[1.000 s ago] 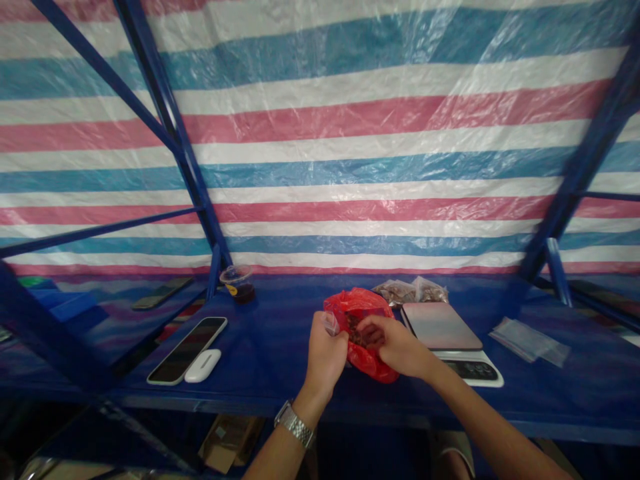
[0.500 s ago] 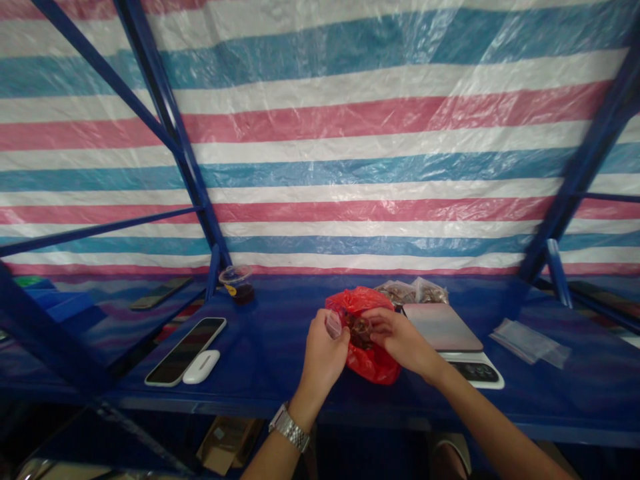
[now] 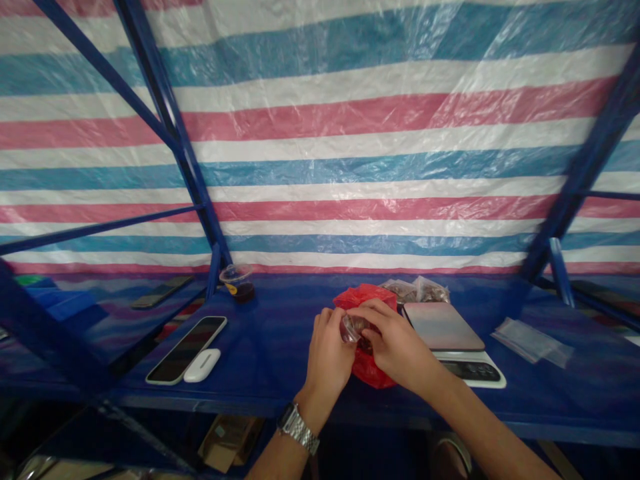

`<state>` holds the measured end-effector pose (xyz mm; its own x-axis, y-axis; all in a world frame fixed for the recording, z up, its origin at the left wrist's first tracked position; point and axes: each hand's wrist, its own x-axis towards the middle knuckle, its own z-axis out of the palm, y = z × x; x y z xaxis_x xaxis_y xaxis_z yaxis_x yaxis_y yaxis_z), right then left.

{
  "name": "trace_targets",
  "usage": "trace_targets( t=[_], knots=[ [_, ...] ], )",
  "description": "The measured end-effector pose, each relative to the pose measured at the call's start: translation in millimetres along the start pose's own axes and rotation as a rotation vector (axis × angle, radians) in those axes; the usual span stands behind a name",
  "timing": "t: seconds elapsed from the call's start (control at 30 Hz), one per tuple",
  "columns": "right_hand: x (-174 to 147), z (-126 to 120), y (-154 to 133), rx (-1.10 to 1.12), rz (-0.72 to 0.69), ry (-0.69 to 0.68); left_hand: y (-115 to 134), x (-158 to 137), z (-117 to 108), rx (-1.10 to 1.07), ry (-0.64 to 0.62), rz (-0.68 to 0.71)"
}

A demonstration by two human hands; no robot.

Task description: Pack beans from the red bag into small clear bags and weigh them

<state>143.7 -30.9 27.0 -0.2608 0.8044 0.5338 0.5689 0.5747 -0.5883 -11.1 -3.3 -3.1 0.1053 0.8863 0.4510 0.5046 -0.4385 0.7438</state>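
Note:
Over an opened red plastic bag (image 3: 375,372), both my hands work close together. My left hand (image 3: 331,350) is closed around a small clear plastic bag (image 3: 353,327), holding it upright near the right fingers. My right hand (image 3: 395,337) is curled, with its fingertips at the mouth of the clear bag; what they pinch is hidden. Small brown pieces (image 3: 367,341) show between the hands, too blurred to name. Right of the red bag sits a flat digital scale (image 3: 445,327) with a metal plate.
Filled clear bags (image 3: 433,291) lie behind the scale, and a stack of flat clear bags (image 3: 530,341) lies to its right. At left are a phone (image 3: 187,350), a white earbud case (image 3: 203,365) and a plastic cup (image 3: 240,283) of dark liquid. Blue frame posts (image 3: 187,153) flank the table.
My right hand has moved left and up from the brown pieces in the red bag to the clear bag's mouth. My left hand has turned, bringing the clear bag closer to it.

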Motion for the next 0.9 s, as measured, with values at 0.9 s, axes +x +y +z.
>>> trace_targets(
  t=[0.9],
  knots=[
    [2,-1,7,-0.016,-0.082,0.089,-9,2,5,-0.142,-0.074,-0.023]
  ],
)
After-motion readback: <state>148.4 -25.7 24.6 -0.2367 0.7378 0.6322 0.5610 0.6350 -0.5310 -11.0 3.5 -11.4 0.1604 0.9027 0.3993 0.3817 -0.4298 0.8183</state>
